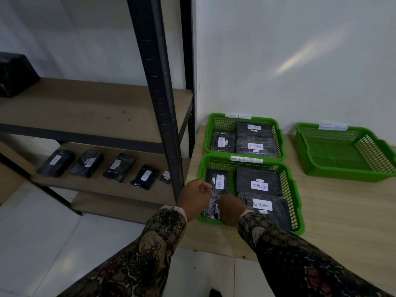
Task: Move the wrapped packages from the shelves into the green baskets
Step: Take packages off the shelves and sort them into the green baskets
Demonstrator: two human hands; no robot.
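Working at the near green basket (296,202), I note three "RETURN" packages already lying inside it. My left hand (196,198) and right hand (230,209) both pinch a small wrapped package (211,207) over its near-left corner. I should lower it flat into that gap, then release.

The room is dim and bluish, with flat, soft light and no hard shadows. A pale diagonal streak of light (300,58) lies on the white wall (300,28), above and right of the shelf post (159,82). That post bows and leans with wide-angle distortion. Left of it, the lower shelf (102,183) sits in shade. White labels (256,146) glare slightly; distant ones blur. Sleeves (150,254) at the bottom edge are soft and stretched.
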